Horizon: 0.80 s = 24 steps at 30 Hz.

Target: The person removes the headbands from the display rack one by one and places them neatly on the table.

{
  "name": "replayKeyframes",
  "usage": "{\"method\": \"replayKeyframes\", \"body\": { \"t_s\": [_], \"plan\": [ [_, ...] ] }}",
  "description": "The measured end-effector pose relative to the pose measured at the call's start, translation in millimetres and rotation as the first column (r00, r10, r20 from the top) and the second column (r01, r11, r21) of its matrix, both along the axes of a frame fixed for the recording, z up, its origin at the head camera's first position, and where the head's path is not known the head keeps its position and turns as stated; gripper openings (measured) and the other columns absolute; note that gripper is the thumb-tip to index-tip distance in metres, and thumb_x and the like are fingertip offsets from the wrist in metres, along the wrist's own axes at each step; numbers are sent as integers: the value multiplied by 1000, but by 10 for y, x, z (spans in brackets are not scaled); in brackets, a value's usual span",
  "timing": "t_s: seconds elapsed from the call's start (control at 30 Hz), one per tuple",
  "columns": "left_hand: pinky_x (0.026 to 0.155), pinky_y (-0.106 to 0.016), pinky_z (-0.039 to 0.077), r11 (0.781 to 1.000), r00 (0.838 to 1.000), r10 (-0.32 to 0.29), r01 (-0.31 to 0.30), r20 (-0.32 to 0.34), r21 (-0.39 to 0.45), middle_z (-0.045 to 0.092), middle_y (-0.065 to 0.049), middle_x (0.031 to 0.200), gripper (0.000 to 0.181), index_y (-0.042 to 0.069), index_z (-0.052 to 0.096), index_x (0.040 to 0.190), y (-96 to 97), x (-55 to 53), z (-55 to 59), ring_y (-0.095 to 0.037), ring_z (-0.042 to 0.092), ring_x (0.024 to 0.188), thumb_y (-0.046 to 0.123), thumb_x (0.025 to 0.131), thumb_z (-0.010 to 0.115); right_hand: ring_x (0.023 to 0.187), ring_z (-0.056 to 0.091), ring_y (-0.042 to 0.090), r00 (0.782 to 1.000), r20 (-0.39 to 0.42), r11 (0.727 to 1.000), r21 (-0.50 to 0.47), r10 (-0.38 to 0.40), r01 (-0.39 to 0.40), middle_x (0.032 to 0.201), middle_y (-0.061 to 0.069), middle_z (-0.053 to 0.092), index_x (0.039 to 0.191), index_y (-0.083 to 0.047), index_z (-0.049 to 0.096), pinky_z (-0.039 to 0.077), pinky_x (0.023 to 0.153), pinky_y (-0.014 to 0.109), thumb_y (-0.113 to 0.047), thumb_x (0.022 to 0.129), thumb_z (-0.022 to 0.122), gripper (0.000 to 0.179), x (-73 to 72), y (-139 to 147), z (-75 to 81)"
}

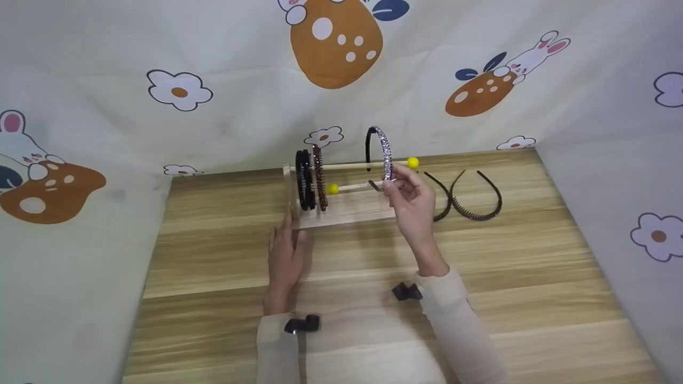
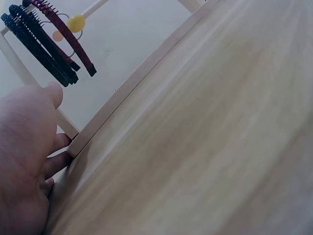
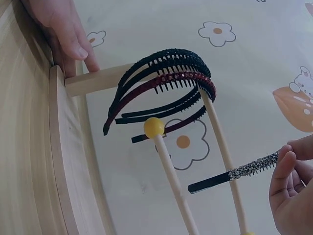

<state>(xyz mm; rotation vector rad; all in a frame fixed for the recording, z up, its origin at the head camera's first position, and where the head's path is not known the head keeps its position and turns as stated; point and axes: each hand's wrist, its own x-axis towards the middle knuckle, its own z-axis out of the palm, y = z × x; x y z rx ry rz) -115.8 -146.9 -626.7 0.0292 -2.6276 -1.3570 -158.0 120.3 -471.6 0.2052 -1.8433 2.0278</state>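
Observation:
My right hand (image 1: 416, 207) pinches a headband (image 1: 385, 152) covered in silver sparkling stones, between thumb and fingers. It is upright and overlaps the upper rod (image 1: 347, 167) of a wooden stand (image 1: 355, 212); in the right wrist view its black end crosses that rod. At the stand's left end rests my left hand (image 1: 284, 261), fingers extended along the end of the base. Black headbands (image 3: 168, 55) and a dark red headband (image 3: 142, 88) with comb teeth hang together near the stand's left post. In the left wrist view, the left fingers (image 2: 61, 161) touch the base's corner.
Yellow balls cap the rods, one ball (image 1: 413, 162) on the right and another ball (image 1: 333, 189) nearer the middle. Dark toothed headbands (image 1: 499, 200) lie on the wood-grain table (image 1: 373, 320) right of the stand. A printed cloth (image 1: 240, 122) rises behind.

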Motion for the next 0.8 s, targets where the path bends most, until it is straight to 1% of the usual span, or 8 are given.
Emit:
{"method": "replayKeyframes", "body": {
  "t_s": [0.17,0.27,0.43,0.5,0.6,0.7,0.8],
  "plan": [
    [140,-55,-2,1000,1000,1,-1,8,-2,37,-18,177,68,11,21,178,8,-5,1,-51,32,163,31,118,47,76,65,9,999,20,999,-13,-30,31,99,12,74,126,16,72,54,60,18,15,95,73,31,-11,49,18],
    [140,-55,-2,1000,1000,7,-7,16,3,36,-19,177,68,11,22,178,17,-1,12,-52,29,163,31,118,47,76,65,10,999,18,999,-11,-40,41,99,8,74,127,15,71,55,61,18,16,95,73,32,-25,81,20],
    [140,-56,-1,1000,999,18,-18,40,4,36,-18,177,68,14,21,179,20,17,28,-53,23,165,35,119,45,76,64,10,999,9,999,-19,-44,44,100,9,74,127,17,71,55,61,18,16,95,72,32,-50,137,33],
    [139,-57,-2,1000,998,20,-21,53,4,34,-17,178,68,16,20,179,19,23,27,-53,20,166,37,119,44,77,65,10,999,8,998,-31,-51,51,99,8,74,127,17,70,56,64,18,17,95,72,32,-61,162,39],
    [139,-57,-1,1000,998,23,-23,58,10,34,-17,178,68,16,21,179,16,28,24,-55,18,166,39,119,44,79,65,9,998,2,997,-32,-69,69,98,4,74,126,18,70,58,68,18,18,95,72,31,-75,199,42],
    [139,-58,1,1000,1000,14,-14,20,-4,36,-19,177,68,12,23,178,8,18,10,-54,27,164,38,119,45,79,65,8,997,-13,996,-34,-82,82,97,2,72,125,19,70,58,67,17,19,94,71,30,-92,244,32],
    [140,-57,3,1000,1000,0,0,-29,-19,39,-21,175,68,7,25,177,2,13,3,-51,38,160,37,119,45,77,64,8,996,-31,996,-29,-86,85,96,2,72,124,19,70,56,62,17,20,94,70,30,-105,286,23]
  ]
}}
